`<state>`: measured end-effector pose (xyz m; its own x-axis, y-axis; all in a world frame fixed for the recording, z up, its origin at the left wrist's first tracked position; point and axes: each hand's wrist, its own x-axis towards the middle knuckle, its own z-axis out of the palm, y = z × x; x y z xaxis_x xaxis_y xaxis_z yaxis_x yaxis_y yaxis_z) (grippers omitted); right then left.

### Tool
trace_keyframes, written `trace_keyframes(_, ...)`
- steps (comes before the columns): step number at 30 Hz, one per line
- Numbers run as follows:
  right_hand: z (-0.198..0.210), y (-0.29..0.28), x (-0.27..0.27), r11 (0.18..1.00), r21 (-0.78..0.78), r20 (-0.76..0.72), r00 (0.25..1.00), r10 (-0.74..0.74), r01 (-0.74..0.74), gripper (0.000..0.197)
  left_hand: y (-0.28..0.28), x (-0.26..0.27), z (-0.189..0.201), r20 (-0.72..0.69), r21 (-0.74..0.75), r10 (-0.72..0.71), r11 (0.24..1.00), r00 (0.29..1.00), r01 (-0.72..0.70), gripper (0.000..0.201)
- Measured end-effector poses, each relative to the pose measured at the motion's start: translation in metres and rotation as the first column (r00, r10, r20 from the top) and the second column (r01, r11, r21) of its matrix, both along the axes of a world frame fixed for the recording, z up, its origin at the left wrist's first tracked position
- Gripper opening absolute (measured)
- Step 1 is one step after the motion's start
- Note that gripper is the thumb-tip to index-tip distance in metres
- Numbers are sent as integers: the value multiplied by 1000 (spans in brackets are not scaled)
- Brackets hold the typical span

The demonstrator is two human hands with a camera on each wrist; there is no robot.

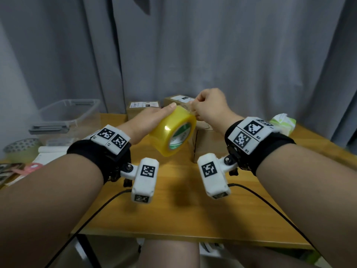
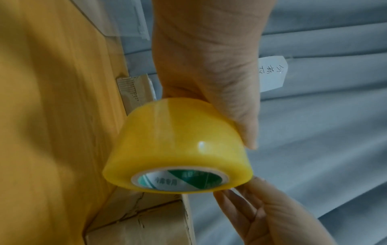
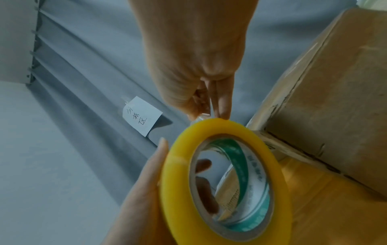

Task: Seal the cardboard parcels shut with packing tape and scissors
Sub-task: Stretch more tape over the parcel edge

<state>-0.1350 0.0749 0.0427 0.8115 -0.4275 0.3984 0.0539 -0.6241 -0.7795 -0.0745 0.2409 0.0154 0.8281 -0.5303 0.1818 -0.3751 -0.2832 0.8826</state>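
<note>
A yellow roll of packing tape (image 1: 172, 130) with a green-and-white core is held in the air above the wooden table (image 1: 173, 200). My left hand (image 1: 152, 120) grips the roll (image 2: 178, 149), thumb along its top and a finger inside the core, seen in the right wrist view (image 3: 203, 165). My right hand (image 1: 208, 107) pinches the loose clear tape end at the roll's far edge (image 3: 220, 127). A cardboard parcel (image 1: 208, 144) stands just beneath and right of the roll; its flaps show in the wrist views (image 2: 142, 223) (image 3: 335, 99). No scissors are visible.
Two labelled cardboard boxes (image 1: 144, 109) (image 1: 179, 100) stand at the table's back edge by a grey curtain (image 1: 212, 45). A clear plastic bin (image 1: 67, 117), another tape roll (image 1: 21, 149) and papers lie at left. A green-white packet (image 1: 283, 122) is at right. Cables hang across the front.
</note>
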Motion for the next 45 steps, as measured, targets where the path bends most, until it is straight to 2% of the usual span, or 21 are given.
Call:
trace_keyframes(1, -1, -2, 1, 1000, 11, 2, 1000, -29, 29, 27, 0, 0, -1, -63, -31, -23, 999, 998, 21, 58)
trace_keyframes(4, 0, -9, -2, 995, 56, 1, 997, -79, 79, 28, -3, -2, 5, -87, -120, -29, 993, 996, 19, 57)
trace_keyframes(8, -5, -22, -4, 990, 95, -31, 994, -100, 103, 25, -8, -8, 17, -239, -116, -97, 991, 966, 70, 49)
trace_keyframes(10, -5, -25, -6, 991, 86, -48, 994, -95, 99, 21, -7, -10, 22, -182, -69, -84, 995, 980, 72, 47)
trace_keyframes(13, 7, -21, -16, 994, 69, -54, 995, -79, 83, 24, -5, -6, 31, 16, 41, -28, 999, 999, 27, 57)
trace_keyframes(15, 21, -25, -19, 996, 51, -20, 997, -76, 77, 29, -5, 0, 34, 137, 168, 3, 986, 991, -26, 64)
trace_keyframes(17, 34, -33, -22, 997, 24, -9, 997, -72, 72, 31, -10, 8, 33, 294, 409, -7, 905, 956, -119, 68)
trace_keyframes(19, 35, -43, -23, 996, -22, -63, 994, -88, 87, 31, -20, 13, 30, 383, 559, -33, 804, 923, -204, 68)
trace_keyframes(24, 7, -78, -19, 976, -114, -265, 941, -211, 187, 25, -48, 23, 34, 376, 619, -101, 768, 921, -168, 69)
trace_keyframes(27, -6, -90, -9, 971, -106, -338, 910, -239, 215, 33, -63, 29, 31, 398, 718, -167, 669, 902, -193, 61)
trace_keyframes(29, -12, -95, -2, 962, -130, -374, 887, -272, 240, 37, -72, 32, 30, 399, 765, -194, 609, 896, -209, 58)
trace_keyframes(38, -22, -99, 10, 931, -206, -405, 839, -362, 302, 32, -93, 36, 36, 437, 836, -266, 473, 859, -279, 61)
trace_keyframes(45, -24, -97, 9, 915, -268, -422, 817, -392, 300, 26, -95, 43, 29, 408, 840, -231, 473, 883, -265, 64)
